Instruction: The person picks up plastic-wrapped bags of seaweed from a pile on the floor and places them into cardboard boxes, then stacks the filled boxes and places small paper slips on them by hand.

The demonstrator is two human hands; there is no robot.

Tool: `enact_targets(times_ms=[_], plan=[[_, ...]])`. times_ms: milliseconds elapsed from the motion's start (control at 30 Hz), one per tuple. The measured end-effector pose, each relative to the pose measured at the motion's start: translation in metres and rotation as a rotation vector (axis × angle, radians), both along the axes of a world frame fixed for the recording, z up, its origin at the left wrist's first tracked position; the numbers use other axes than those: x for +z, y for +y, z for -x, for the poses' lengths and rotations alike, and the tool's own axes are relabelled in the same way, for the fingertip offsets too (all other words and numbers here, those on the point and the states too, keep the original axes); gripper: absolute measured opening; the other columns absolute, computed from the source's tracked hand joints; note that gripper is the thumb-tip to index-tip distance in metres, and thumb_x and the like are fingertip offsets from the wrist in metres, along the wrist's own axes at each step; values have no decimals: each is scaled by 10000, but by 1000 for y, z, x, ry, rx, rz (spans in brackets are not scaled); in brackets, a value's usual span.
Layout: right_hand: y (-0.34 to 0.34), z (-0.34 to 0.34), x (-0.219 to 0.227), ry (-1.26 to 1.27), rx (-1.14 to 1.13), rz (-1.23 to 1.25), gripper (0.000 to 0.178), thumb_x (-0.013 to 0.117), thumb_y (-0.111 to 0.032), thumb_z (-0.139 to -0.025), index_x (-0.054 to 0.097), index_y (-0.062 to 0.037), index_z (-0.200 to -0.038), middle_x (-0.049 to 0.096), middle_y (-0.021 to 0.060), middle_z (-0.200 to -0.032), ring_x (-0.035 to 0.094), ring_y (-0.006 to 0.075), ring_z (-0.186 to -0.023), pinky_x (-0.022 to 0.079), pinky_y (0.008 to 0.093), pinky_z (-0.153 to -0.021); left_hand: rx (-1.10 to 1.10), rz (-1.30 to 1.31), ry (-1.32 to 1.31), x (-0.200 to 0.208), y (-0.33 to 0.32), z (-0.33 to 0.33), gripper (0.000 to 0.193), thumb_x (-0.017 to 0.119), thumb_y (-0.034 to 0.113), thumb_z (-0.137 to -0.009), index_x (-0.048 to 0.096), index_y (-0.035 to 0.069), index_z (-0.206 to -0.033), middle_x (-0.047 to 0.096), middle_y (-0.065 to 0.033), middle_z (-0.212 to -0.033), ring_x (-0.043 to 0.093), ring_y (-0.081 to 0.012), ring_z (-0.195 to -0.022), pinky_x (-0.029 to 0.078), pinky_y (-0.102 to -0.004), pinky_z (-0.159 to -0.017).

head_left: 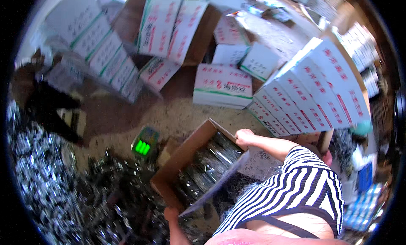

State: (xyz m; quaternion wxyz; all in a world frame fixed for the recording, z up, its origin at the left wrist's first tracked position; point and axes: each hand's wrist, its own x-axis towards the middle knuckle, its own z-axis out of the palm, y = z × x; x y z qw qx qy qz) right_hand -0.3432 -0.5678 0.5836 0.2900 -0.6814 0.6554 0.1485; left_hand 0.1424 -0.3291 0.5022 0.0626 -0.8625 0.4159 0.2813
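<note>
An open cardboard box (170, 161), brown inside with a white outer side, sits tilted on the floor in front of me. Clear, shiny plastic packs with dark contents (207, 169) lie inside it. At the far right corner, my right hand (244, 138) is closed over the box's rim. My left hand (171, 214) is at the near left corner, closed against the cardboard; its fingers are partly hidden. Just left of the box is a scale's display (144, 143) with lit green digits.
A large heap of shiny dark packets (110, 194) covers the floor to the left. White cartons with red and green print (223, 86) stand ahead, with a tall stack (311, 92) at the right. Another person's dark-clad legs (53, 107) are at the far left.
</note>
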Motion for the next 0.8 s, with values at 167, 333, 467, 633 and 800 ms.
enact_targets(times_ms=[167, 333, 467, 633, 800], plan=[[108, 83, 141, -35, -199, 146, 204, 570, -179, -638, 685, -60, -758, 656, 199, -791, 651, 354, -800, 512, 451, -716, -258, 188, 30, 93, -76, 27, 344, 545, 284, -749, 673, -28, -817, 635, -274, -888, 615, -443, -854, 483, -530, -740], [199, 175, 318, -184, -421, 525, 185, 574, -214, -673, 631, -38, -655, 607, 202, -657, 628, 349, -624, 508, 428, -606, -525, 748, 122, 234, -189, 126, 212, 564, 189, -714, 603, -9, -650, 615, -230, -745, 573, -421, -693, 441, -496, -624], [274, 240, 458, -273, -428, 914, 260, 609, -116, -716, 428, -13, -559, 376, 118, -479, 357, 107, -457, 326, 351, -444, -880, 1064, 244, 404, -276, 214, 94, 583, 78, -720, 612, 0, -676, 580, -204, -664, 554, -377, -606, 428, -437, -556], [366, 320, 571, -262, -677, 1281, 258, 608, -90, -789, 442, -53, -594, 371, -59, -544, 339, 29, -534, 267, 259, -464, -1067, 1297, 346, 625, -271, 395, 266, 583, 199, -834, 626, -48, -748, 556, -185, -630, 486, -221, -576, 376, -380, -569], [439, 448, 636, 7, -785, 1509, 172, 577, -154, -819, 587, -4, -736, 484, -57, -624, 420, 20, -609, 337, 219, -551, -1263, 1474, 514, 720, -301, 601, 297, 597, 237, -843, 654, -53, -809, 601, -138, -660, 512, -164, -607, 401, -347, -599]])
